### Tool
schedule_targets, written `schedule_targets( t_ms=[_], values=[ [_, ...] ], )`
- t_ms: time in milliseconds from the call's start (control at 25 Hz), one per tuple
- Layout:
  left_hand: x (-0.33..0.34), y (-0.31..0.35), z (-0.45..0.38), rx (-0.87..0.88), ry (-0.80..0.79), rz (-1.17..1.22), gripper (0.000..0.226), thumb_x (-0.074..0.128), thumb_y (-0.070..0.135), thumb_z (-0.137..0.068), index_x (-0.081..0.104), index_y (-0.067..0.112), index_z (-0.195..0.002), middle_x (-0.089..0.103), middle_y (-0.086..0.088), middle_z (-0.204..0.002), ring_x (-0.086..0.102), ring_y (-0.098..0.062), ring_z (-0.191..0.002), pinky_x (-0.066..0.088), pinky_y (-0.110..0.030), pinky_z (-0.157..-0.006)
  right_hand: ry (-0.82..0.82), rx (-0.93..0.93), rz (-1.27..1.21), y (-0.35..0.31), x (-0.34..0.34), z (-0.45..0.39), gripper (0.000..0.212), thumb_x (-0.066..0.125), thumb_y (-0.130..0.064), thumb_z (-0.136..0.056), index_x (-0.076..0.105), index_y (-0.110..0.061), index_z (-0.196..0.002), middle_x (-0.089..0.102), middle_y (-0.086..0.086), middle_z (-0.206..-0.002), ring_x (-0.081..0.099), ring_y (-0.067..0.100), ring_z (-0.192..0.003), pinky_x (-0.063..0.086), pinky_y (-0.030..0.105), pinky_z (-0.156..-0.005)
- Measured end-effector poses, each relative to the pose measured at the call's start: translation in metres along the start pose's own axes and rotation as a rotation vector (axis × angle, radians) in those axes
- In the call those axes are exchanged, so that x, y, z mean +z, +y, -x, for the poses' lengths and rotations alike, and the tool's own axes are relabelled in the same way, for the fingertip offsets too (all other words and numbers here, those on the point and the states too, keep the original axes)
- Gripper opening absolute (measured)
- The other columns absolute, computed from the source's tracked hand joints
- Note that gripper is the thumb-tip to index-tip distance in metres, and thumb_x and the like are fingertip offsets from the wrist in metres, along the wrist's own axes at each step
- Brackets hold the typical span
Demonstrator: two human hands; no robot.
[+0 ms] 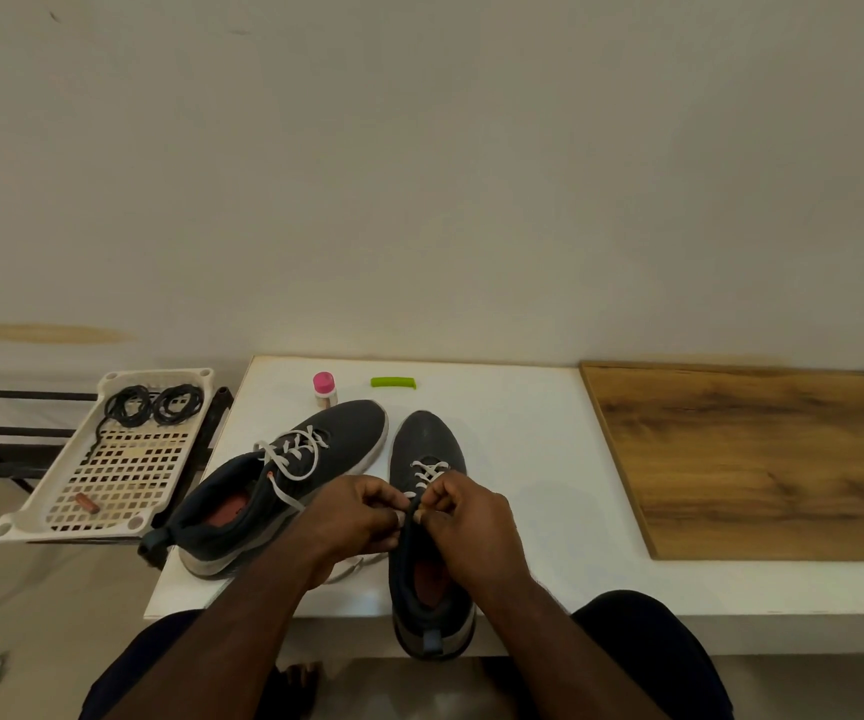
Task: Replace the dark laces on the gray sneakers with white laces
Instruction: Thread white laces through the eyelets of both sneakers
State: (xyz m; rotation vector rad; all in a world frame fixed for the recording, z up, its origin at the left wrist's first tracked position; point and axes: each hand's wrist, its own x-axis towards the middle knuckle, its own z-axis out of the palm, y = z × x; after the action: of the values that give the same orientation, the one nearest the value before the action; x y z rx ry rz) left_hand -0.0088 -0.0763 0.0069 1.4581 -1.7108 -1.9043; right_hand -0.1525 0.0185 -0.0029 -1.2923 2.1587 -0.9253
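Both hands, left (354, 517) and right (463, 511), pinch the white lace (427, 475) at the right sneaker's (427, 511) upper eyelets on the table (523, 459). Risk: uneven pull leaves mismatched ends; a skipped eyelet is also possible.

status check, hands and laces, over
Left hand and right hand each have a grip on the white lace at the right sneaker. Left sneaker already laced white. Dark laces in basket. Nothing blocking.

dim, warm light | soft shadows | wide-angle bending at edges | slight blur, perhaps compression
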Motion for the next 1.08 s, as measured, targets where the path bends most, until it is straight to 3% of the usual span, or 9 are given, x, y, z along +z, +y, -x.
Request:
schedule_targets(
  t_ms=[120, 280, 440, 560, 680, 840, 960, 1040, 1080],
  values=[
    [0.002, -0.001, -0.001, 0.077, 0.037, -0.145, 0.009, 0.063, 0.002, -0.091, 0.071, 0.006, -0.094, 0.071, -0.016, -0.085, 0.065, -0.015, -0.068, 0.057, -0.024, -0.064, -0.008, -0.022, 0.039, -0.001, 0.000, 0.000, 0.006, 0.070, -0.028, -0.088, 0.064, -0.028, -0.086, 0.068, -0.012, -0.079, 0.063, 0.006, -0.076, 0.056, 0.029, -0.074],
    [0.006, 0.000, 0.000, 0.185, 0.148, -0.364, 0.014, 0.061, 0.019, -0.093, 0.069, 0.011, -0.085, 0.070, -0.009, -0.079, 0.059, -0.010, -0.065, 0.049, -0.024, -0.058, -0.011, -0.046, 0.050, -0.001, -0.007, 0.001, 0.005, 0.070, -0.030, -0.090, 0.065, -0.029, -0.092, 0.068, -0.011, -0.091, 0.062, 0.006, -0.085, 0.053, 0.021, -0.081],
    [0.004, 0.003, 0.004, 0.190, 0.161, -0.306, 0.016, 0.057, 0.021, -0.095, 0.067, 0.010, -0.088, 0.073, -0.009, -0.084, 0.061, -0.015, -0.069, 0.049, -0.028, -0.060, 0.074, -0.066, 0.106, -0.002, -0.017, 0.006, 0.004, 0.064, -0.032, -0.093, 0.067, -0.030, -0.096, 0.065, -0.013, -0.095, 0.057, 0.006, -0.089, 0.048, 0.018, -0.082],
    [0.005, 0.005, 0.009, 0.188, 0.138, -0.166, 0.008, 0.058, 0.013, -0.093, 0.066, 0.011, -0.095, 0.074, -0.006, -0.085, 0.065, -0.012, -0.073, 0.052, -0.025, -0.061, -0.032, -0.079, 0.117, -0.012, -0.025, 0.018, 0.012, 0.060, -0.029, -0.095, 0.068, -0.029, -0.103, 0.067, -0.012, -0.099, 0.060, 0.006, -0.089, 0.052, 0.023, -0.086],
    [0.007, 0.003, 0.011, 0.191, 0.083, -0.163, 0.008, 0.065, 0.013, -0.092, 0.071, 0.015, -0.097, 0.074, -0.007, -0.088, 0.068, -0.012, -0.076, 0.054, -0.021, -0.062, -0.209, -0.155, 0.203, -0.023, -0.023, 0.035, 0.033, 0.057, -0.032, -0.095, 0.063, -0.032, -0.128, 0.066, -0.009, -0.122, 0.060, 0.010, -0.110, 0.048, 0.025, -0.099],
    [0.010, 0.001, 0.012, 0.253, 0.195, -0.246, 0.010, 0.061, 0.013, -0.095, 0.070, 0.015, -0.090, 0.073, -0.002, -0.087, 0.068, -0.016, -0.083, 0.055, -0.027, -0.068, -0.219, -0.213, 0.294, -0.026, -0.005, 0.045, 0.046, 0.052, -0.043, -0.097, 0.048, -0.030, -0.142, 0.056, -0.007, -0.140, 0.050, 0.016, -0.128, 0.040, 0.032, -0.107],
    [0.011, 0.016, 0.021, 0.257, 0.231, 0.238, 0.014, 0.049, 0.015, -0.102, 0.062, 0.011, -0.099, 0.074, -0.005, -0.095, 0.071, -0.020, -0.093, 0.055, -0.031, -0.074, -0.168, -0.225, 0.347, -0.019, 0.001, 0.047, 0.050, 0.049, -0.042, -0.098, 0.044, -0.030, -0.146, 0.052, -0.006, -0.145, 0.045, 0.018, -0.133, 0.039, 0.035, -0.109],
    [0.002, 0.026, 0.028, 0.259, 0.243, 0.630, 0.016, 0.042, 0.016, -0.104, 0.056, 0.010, -0.102, 0.069, -0.008, -0.080, 0.070, -0.023, -0.075, 0.057, -0.037, -0.075, -0.161, -0.227, 0.350, -0.015, 0.003, 0.049, 0.050, 0.047, -0.040, -0.098, 0.044, -0.031, -0.147, 0.050, -0.006, -0.147, 0.043, 0.018, -0.135, 0.038, 0.034, -0.111],
    [-0.003, 0.030, 0.030, 0.269, 0.285, 0.653, 0.016, 0.041, 0.017, -0.104, 0.054, 0.010, -0.100, 0.062, -0.008, -0.073, 0.062, -0.022, -0.065, 0.056, -0.037, -0.073, -0.155, -0.229, 0.340, -0.014, 0.004, 0.050, 0.050, 0.046, -0.039, -0.098, 0.044, -0.031, -0.147, 0.050, -0.006, -0.147, 0.043, 0.018, -0.135, 0.039, 0.035, -0.111]
  ],
)
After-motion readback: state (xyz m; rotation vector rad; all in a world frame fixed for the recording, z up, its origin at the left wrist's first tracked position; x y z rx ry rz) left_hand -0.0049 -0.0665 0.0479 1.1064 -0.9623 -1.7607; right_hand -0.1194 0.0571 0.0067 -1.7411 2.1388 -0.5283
